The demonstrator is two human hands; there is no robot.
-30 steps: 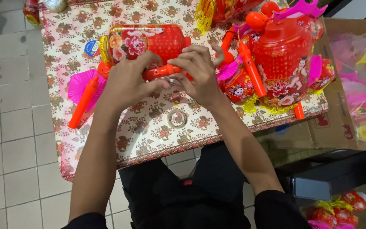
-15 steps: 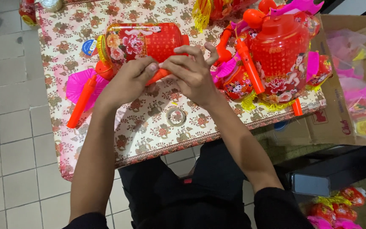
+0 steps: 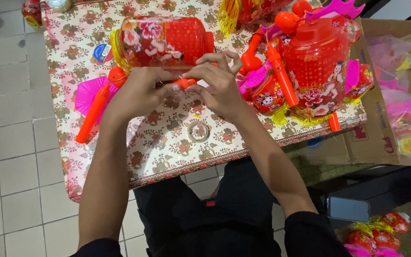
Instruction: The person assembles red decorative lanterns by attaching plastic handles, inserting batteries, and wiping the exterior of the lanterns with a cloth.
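Hands meet over small orange part, mid-table, floral cloth.
Left hand (image 3: 141, 93) and right hand (image 3: 220, 85) pinch the orange plastic handle piece (image 3: 185, 83) between fingertips, just in front of a red drum-shaped lantern (image 3: 165, 40) lying on its side near the far edge. Tape roll (image 3: 198, 131) lies nearer the front edge; orange stick (image 3: 92, 115) at left edge.

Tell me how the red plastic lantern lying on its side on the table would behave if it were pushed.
The red cylindrical plastic lantern lies on its curved side, so it would probably roll across the floral-patterned table if pushed. Its thin, translucent-looking shell suggests it is light and hollow, possibly easy to dent. The yellow tassel fringe at its end looks floppy and might drag.
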